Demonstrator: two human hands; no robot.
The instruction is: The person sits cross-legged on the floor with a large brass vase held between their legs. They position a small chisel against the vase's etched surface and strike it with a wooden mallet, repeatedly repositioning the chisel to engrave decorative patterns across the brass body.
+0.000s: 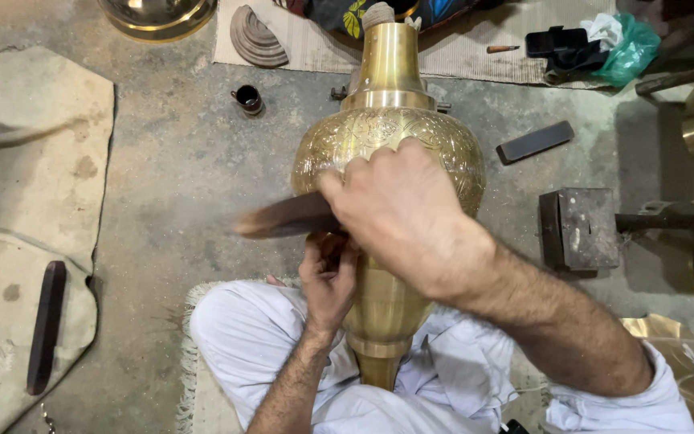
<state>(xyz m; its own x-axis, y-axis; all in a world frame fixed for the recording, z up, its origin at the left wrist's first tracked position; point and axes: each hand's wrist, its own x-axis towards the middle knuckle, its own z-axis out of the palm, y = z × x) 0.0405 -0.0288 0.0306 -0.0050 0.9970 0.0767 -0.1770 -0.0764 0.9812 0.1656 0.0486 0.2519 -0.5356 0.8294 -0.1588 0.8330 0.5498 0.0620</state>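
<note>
The right hand (403,213) grips a blurred dark tool (287,217); the left hand (329,277) clasps the engraved brass vase (387,145) at its waist. The vase looks heavy, rigid and slick, best held at that narrow waist.

Metalworking workshop: brassware (387,145), dusty concrete floor (186,177)

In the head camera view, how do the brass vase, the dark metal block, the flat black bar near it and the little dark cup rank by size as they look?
1. Brass vase, by far the largest, though nearest the camera.
2. Metal block.
3. Black bar.
4. Cup, smallest.
</note>
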